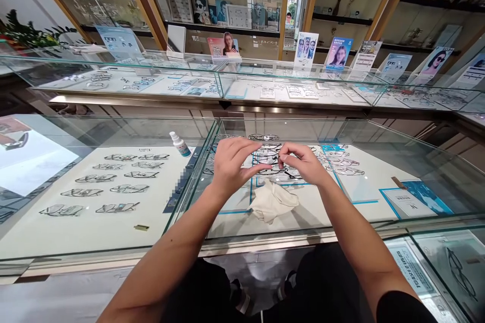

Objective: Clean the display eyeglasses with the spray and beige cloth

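Note:
Above the glass counter, my left hand (pixel 233 164) reaches in from the left, its thumb and fingers apart in a C shape. My right hand (pixel 303 161) is beside it, fingers curled and pressed together in a pinch. Thin dark lines run near both sets of fingertips. I cannot tell whether they belong to something held or to the eyeglasses (pixel 267 137) displayed behind. A crumpled cream cloth (pixel 273 202) lies on the glass top just below my hands. Left of them, a small white spray bottle (pixel 180 144) with a blue label stands on the counter.
Several eyeglasses (pixel 89 178) lie in rows inside the left display case. A blue and white leaflet (pixel 415 201) is at the right. Another long glass showcase (pixel 242 73) with upright advertising cards (pixel 306 49) runs across the back. Glass edges border the counter.

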`<state>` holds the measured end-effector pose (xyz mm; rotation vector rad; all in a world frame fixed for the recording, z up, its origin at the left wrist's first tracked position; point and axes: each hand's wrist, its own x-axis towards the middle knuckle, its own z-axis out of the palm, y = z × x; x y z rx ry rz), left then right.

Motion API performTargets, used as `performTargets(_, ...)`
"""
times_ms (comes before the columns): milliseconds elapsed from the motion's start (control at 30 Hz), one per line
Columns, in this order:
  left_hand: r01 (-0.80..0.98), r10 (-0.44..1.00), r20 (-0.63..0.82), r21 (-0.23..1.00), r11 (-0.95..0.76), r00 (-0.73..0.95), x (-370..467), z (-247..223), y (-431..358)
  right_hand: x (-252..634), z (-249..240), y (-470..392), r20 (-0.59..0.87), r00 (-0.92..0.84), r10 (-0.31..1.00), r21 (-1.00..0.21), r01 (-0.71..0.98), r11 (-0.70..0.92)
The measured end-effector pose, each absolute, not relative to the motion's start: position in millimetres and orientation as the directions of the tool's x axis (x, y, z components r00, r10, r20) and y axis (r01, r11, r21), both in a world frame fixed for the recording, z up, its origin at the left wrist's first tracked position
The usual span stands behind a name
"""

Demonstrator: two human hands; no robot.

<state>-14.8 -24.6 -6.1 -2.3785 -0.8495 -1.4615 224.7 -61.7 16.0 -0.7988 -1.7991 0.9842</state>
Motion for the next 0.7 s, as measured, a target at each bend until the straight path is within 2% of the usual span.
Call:
performTargets(200,0.563,0.321,0.897,0.103,-0.820,0.304,-21.5,23.2,-34.0,226.5,43.4,-66.1,0.402,-0.411,0.818,-0.877,0.085,0.473)
performTargets(367,0.571,0.273,0.957,0.172,-0.803,0.096,-23.8,79.1,-38.7,230.9,97.4,-77.8,0.566,-0.257,0.783,-0.786,0.118,0.607)
performTargets(533,0.532,0.179,0.981,0.192,-0.825,-0.077,-19.0,133.6,-49.6,218.8,135.8,-94.6,0.763,-0.031,0.645,-0.610,0.294,0.736)
performTargets(700,0.484,0.212,0.974,0.225,-0.846,-0.083,-19.9,145.1,-55.4,202.1,144.0,-106.0,0.842,0.075,0.534,-0.508,0.445,0.738)
